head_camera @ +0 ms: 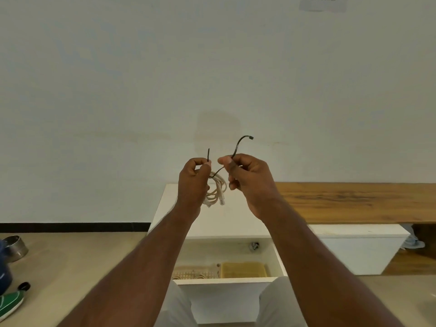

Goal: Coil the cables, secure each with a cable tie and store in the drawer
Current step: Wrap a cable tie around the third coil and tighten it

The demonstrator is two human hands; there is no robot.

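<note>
1. Head view, the hold: the left hand is curled round a beige coiled cable, probably a network lead judging by its clear plug ends, and also pinches the pointed tail of a black cable tie. The coil hangs in the air below that hand, above the white cabinet top, near its far edge.
2. The right hand pinches the tie further along, so its head end arcs up free above the fingers. The tie appears to pass under the coil between the two hands; holding both ends up seems meant to bring tail to head for locking, which is not yet done.
3. The coil is raised close to eye level, likely so the small tie head can be seen while threading.
4. Below, the drawer stands open, ready to receive the bundle; it holds a yellowish basket and a pale slotted tray side by side.
5. The room: a wooden table runs to the right of the cabinet against a plain white wall. On the floor at left lie a metal bowl and a green shoe.
</note>
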